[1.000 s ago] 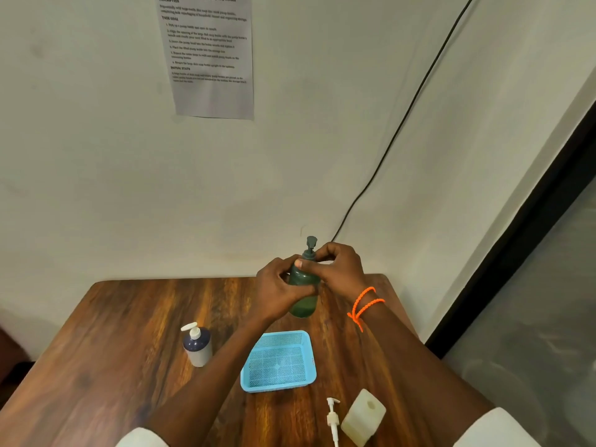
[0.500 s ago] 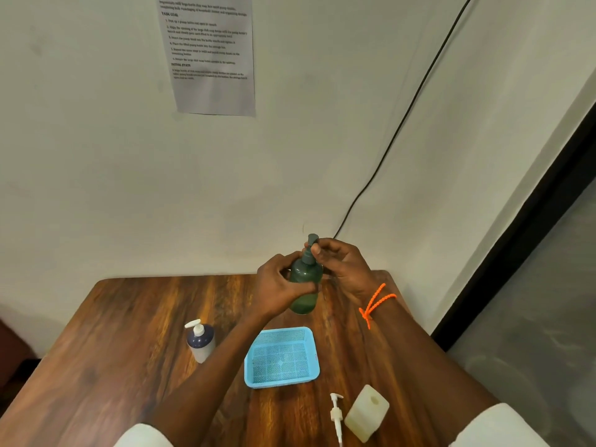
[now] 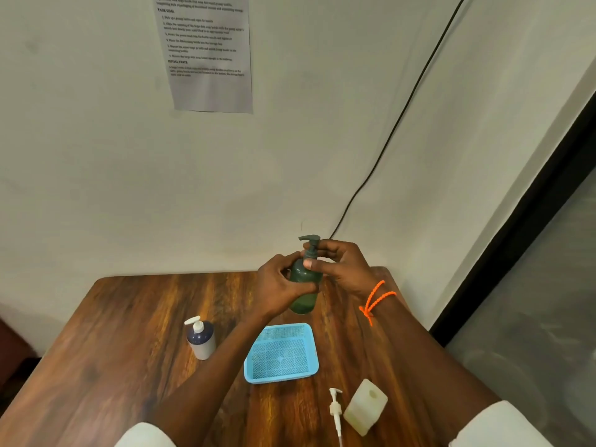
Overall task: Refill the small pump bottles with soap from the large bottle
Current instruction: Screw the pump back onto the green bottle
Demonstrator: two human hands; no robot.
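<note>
I hold a green pump bottle [image 3: 304, 296] upright above the far middle of the wooden table [image 3: 106, 359]. My left hand [image 3: 279, 287] wraps its body. My right hand [image 3: 343, 267] pinches the neck and collar just under the dark green pump head [image 3: 310, 241]. A small bottle with a dark upper part and a white pump [image 3: 200, 338] stands at the left. A cream square bottle [image 3: 365, 406] without its pump sits at the near right, and a loose white pump [image 3: 335, 411] lies beside it.
A light blue mesh basket [image 3: 311, 346] sits on the table between my forearms. A black cable [image 3: 396, 124] runs down the wall behind the bottle. A printed sheet [image 3: 208, 56] is stuck to the wall. The table's right edge lies close to my right arm.
My right-hand fingers shifted around the green bottle's pump collar, and the pump head now points left. The bottle stays in both hands at about the same place.
</note>
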